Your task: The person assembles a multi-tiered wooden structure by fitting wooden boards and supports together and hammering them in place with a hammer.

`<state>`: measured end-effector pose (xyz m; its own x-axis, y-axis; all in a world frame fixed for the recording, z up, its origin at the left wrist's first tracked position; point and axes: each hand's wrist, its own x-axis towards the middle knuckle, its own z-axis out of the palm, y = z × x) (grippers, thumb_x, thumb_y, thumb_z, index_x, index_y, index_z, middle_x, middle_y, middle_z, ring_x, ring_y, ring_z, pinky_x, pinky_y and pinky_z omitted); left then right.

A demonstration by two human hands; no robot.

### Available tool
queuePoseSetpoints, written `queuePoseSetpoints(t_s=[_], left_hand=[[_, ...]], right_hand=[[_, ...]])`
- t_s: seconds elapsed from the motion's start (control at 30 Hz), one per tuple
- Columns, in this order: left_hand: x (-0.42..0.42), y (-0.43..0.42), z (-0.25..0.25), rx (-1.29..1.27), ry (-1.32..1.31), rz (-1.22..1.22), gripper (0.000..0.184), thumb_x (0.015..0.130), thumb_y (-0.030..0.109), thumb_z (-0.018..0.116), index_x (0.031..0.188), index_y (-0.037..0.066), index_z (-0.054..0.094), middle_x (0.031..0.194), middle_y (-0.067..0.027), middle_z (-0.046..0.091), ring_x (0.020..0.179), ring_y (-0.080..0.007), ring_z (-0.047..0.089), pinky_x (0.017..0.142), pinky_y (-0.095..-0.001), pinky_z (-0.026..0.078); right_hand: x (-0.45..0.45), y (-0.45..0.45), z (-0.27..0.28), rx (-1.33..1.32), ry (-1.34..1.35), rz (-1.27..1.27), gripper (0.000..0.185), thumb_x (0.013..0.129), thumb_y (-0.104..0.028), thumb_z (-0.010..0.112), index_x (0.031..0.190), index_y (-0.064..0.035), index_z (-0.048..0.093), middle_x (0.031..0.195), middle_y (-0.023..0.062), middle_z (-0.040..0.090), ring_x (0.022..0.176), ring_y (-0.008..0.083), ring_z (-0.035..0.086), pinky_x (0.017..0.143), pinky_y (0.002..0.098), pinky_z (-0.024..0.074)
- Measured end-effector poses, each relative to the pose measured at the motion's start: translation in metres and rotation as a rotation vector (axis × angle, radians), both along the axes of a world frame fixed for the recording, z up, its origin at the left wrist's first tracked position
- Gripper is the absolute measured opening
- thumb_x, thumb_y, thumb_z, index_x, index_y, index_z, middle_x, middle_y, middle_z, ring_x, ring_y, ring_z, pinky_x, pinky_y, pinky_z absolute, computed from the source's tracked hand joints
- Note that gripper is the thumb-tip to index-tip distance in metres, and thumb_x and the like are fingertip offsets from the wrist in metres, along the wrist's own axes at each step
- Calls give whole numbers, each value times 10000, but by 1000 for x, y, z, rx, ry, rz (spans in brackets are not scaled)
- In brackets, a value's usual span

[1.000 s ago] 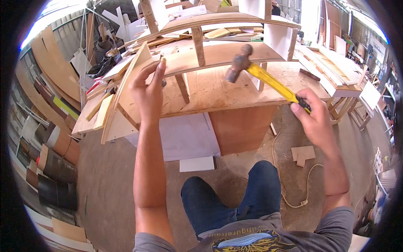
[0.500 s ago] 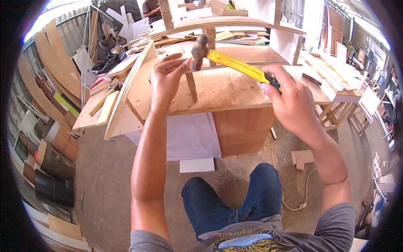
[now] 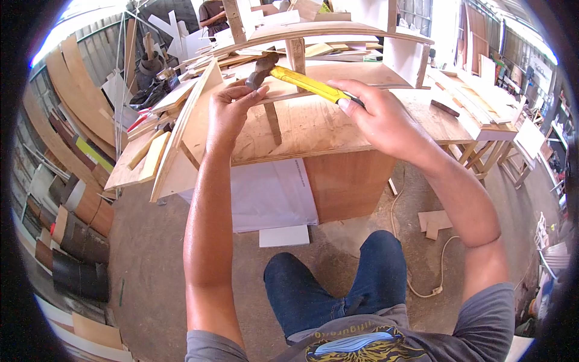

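A hammer (image 3: 310, 85) with a yellow handle and dark head is in my right hand (image 3: 386, 117), fingers wrapped round the handle's black end. Its head lies right beside the fingertips of my left hand (image 3: 228, 111). Those fingers are pinched together at the edge of the curved wooden frame (image 3: 338, 75); whatever they hold is too small or hidden to make out. Below both hands is a plywood workbench top (image 3: 313, 127), with a short wooden upright (image 3: 272, 123) of the frame standing on it. A slanted plywood panel (image 3: 187, 127) rises left of my left hand.
Wood offcuts (image 3: 151, 154) lie on the bench's left end. Another table with boards (image 3: 473, 108) stands to the right. A cable (image 3: 440, 271) and cardboard pieces (image 3: 433, 223) are on the floor. Sheets lean along the left wall. Another person (image 3: 212, 17) is at the back.
My right hand has moved left and slightly up, bringing the hammer head left and lower beside my left fingertips. My left hand has shifted slightly left in view, still pinched.
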<state>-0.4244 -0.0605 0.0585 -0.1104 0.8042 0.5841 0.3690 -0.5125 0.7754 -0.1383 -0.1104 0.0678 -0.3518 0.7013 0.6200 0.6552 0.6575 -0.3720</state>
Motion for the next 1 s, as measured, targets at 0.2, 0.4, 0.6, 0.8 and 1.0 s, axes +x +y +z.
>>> queuePoseSetpoints(t_s=[0.2,0.4,0.6,0.8,1.0], left_hand=[[-5,5,-3,-20,-79,-86,324,830,259,867,1029,9,819,1358,-185,655,1179,-254,651,969,-372,501],[1,2,-1,-32,-53,-51,311,860,226,829,1056,-14,803,1284,-150,706,1174,-242,648,1006,-377,486],[-6,2,4,-126,9,-60,295,861,222,830,1042,-9,806,1255,-145,715,1147,-226,655,1009,-370,470],[-8,8,0,-112,-43,-104,265,856,230,843,1031,32,817,1017,-52,735,942,-130,615,867,-305,417],[-4,10,1,-89,-54,-101,223,838,251,865,990,90,833,835,45,690,704,-58,499,655,-272,376]], right_hand=[[-13,-21,7,446,-233,-272,456,986,-154,626,1439,-210,612,941,126,710,741,295,701,687,428,578],[-16,-24,7,560,-340,-376,489,972,-152,628,1447,-263,610,773,108,611,713,276,682,645,415,568],[-13,-36,12,207,-214,-241,447,1021,-155,568,1466,-193,582,1070,161,709,898,345,710,808,431,572],[-6,-8,8,-43,6,80,414,1073,-148,501,1481,-102,549,1306,192,689,1174,319,674,1010,399,497],[-8,-7,16,-234,-53,61,410,1077,-131,488,1479,-104,562,1033,129,723,804,156,602,775,336,504]])
